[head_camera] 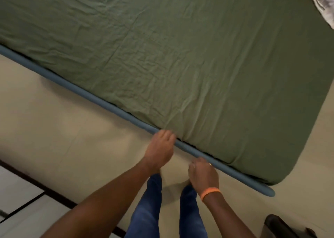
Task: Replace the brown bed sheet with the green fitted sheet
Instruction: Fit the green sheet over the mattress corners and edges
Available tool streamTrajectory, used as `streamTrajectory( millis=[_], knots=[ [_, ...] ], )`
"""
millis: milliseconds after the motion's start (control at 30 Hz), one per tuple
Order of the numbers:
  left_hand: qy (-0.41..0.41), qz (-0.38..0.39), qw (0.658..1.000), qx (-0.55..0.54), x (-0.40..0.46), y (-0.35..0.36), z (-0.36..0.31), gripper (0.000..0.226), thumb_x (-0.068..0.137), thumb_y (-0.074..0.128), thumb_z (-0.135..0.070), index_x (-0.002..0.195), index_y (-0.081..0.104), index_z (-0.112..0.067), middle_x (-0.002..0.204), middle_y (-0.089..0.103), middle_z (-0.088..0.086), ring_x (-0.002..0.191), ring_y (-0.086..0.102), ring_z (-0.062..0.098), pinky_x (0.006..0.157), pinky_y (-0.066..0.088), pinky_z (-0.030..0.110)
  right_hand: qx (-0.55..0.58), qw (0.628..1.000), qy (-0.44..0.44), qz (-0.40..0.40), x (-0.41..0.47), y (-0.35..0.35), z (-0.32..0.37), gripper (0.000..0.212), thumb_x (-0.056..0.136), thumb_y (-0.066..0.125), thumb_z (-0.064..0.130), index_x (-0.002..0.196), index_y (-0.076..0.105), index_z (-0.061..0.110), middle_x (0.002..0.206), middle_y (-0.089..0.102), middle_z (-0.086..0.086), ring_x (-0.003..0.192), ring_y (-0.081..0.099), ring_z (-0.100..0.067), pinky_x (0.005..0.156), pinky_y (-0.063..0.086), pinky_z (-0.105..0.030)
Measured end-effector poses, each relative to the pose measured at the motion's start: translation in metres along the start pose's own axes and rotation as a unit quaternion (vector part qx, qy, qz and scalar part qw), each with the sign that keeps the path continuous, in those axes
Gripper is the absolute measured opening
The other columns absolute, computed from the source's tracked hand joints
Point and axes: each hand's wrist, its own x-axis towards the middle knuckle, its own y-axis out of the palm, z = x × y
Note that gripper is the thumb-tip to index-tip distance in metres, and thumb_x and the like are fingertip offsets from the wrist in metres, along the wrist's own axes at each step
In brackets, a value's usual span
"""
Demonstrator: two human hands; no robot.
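Both hands hung at the bed's near edge: the left hand (160, 147) loose-fingered over the rail (108, 104), the right hand (203, 174) too blurred to judge. The green sheet (162, 57) covered the mattress, creased. An untucked hem could ride up and spring off a corner.

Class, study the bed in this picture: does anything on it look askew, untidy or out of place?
The green fitted sheet covers the mattress but lies creased all over, with puckers bunched at the edge by the left hand. The right hand rests at the blue bed frame. Nothing looks torn or spilled.
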Motion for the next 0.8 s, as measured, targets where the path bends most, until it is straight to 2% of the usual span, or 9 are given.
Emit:
streamTrajectory(
  millis=[67, 133, 200, 300, 433, 533, 667, 733, 800],
  knots=[
    [-0.071, 0.005, 0.996, 0.055, 0.001, -0.018, 0.037, 0.045, 0.076, 0.067, -0.023, 0.119, 0.057, -0.013, 0.113, 0.058, 0.005, 0.106, 0.054, 0.025, 0.093, 0.047, 0.037, 0.019, 0.997, -0.067, -0.039, 0.005, 0.003, 0.033, 0.019, 0.085, 0.058, 0.019, 0.102, 0.063, 0.013, 0.101, 0.062, -0.007, 0.088, 0.065, -0.028, 0.069, 0.053, -0.037],
    [-0.068, 0.041, 0.993, 0.084, 0.002, -0.026, 0.068, 0.062, 0.073, 0.073, -0.034, 0.127, 0.054, -0.01, 0.121, 0.055, 0.006, 0.112, 0.053, 0.026, 0.1, 0.045, 0.038, 0.03, 0.992, -0.116, -0.038, 0.024, 0.006, 0.063, 0.042, 0.084, 0.064, 0.012, 0.126, 0.055, 0.012, 0.122, 0.057, -0.008, 0.107, 0.06, -0.025, 0.086, 0.052, -0.033],
    [-0.048, 0.055, 0.995, 0.065, 0.004, -0.024, 0.082, 0.057, 0.071, 0.076, -0.035, 0.119, 0.058, -0.009, 0.115, 0.056, 0.006, 0.104, 0.057, 0.025, 0.094, 0.049, 0.037, 0.033, 0.992, -0.117, -0.024, 0.045, 0.009, 0.082, 0.046, 0.087, 0.058, 0.008, 0.132, 0.048, 0.01, 0.13, 0.051, -0.009, 0.118, 0.054, -0.027, 0.095, 0.047, -0.034],
    [-0.05, 0.024, 0.998, 0.03, 0.01, -0.014, 0.084, 0.039, 0.069, 0.079, -0.026, 0.101, 0.063, -0.009, 0.1, 0.059, 0.005, 0.089, 0.06, 0.022, 0.079, 0.054, 0.034, 0.071, 0.995, -0.071, -0.018, 0.064, 0.018, 0.085, 0.034, 0.087, 0.055, 0.006, 0.12, 0.05, 0.011, 0.117, 0.056, -0.009, 0.105, 0.059, -0.028, 0.085, 0.048, -0.035],
    [0.01, 0.01, 0.999, 0.049, 0.004, -0.002, 0.094, 0.054, 0.062, 0.084, -0.033, 0.105, 0.066, -0.005, 0.102, 0.064, 0.01, 0.097, 0.061, 0.029, 0.092, 0.053, 0.04, 0.134, 0.988, -0.072, 0.021, 0.073, 0.022, 0.075, 0.057, 0.088, 0.064, 0.018, 0.139, 0.039, 0.011, 0.137, 0.05, -0.008, 0.127, 0.049, -0.024, 0.106, 0.041, -0.032],
    [0.006, 0.143, 0.985, 0.095, 0.017, -0.01, 0.096, 0.068, 0.067, 0.078, -0.05, 0.12, 0.062, -0.011, 0.115, 0.062, 0.005, 0.107, 0.057, 0.025, 0.103, 0.043, 0.038, 0.116, 0.989, -0.074, 0.06, 0.088, 0.019, 0.079, 0.053, 0.088, 0.066, 0.029, 0.133, 0.044, 0.012, 0.133, 0.054, -0.01, 0.124, 0.051, -0.026, 0.104, 0.042, -0.035],
    [-0.056, 0.295, 0.947, 0.116, 0.055, -0.026, 0.087, 0.063, 0.073, 0.074, -0.059, 0.12, 0.062, -0.018, 0.115, 0.066, 0.002, 0.105, 0.062, 0.021, 0.094, 0.045, 0.033, 0.06, 0.989, -0.064, 0.12, 0.094, 0.011, 0.092, 0.058, 0.087, 0.065, 0.042, 0.133, 0.044, 0.013, 0.136, 0.052, -0.01, 0.126, 0.049, -0.028, 0.105, 0.04, -0.039],
    [-0.055, 0.314, 0.938, 0.137, 0.057, -0.032, 0.081, 0.065, 0.075, 0.074, -0.055, 0.125, 0.058, -0.017, 0.12, 0.064, 0.003, 0.11, 0.06, 0.022, 0.097, 0.042, 0.034, 0.04, 0.986, -0.044, 0.155, 0.092, 0.002, 0.099, 0.066, 0.088, 0.064, 0.044, 0.139, 0.039, 0.011, 0.143, 0.047, -0.011, 0.131, 0.046, -0.029, 0.108, 0.038, -0.041],
    [-0.034, 0.284, 0.948, 0.142, 0.042, -0.038, 0.078, 0.055, 0.083, 0.069, -0.037, 0.132, 0.053, -0.015, 0.129, 0.058, 0.007, 0.119, 0.053, 0.026, 0.106, 0.035, 0.036, 0.011, 0.985, -0.026, 0.169, 0.085, -0.011, 0.108, 0.062, 0.09, 0.062, 0.042, 0.138, 0.041, 0.008, 0.141, 0.049, -0.013, 0.129, 0.049, -0.029, 0.105, 0.041, -0.038]
  ],
)
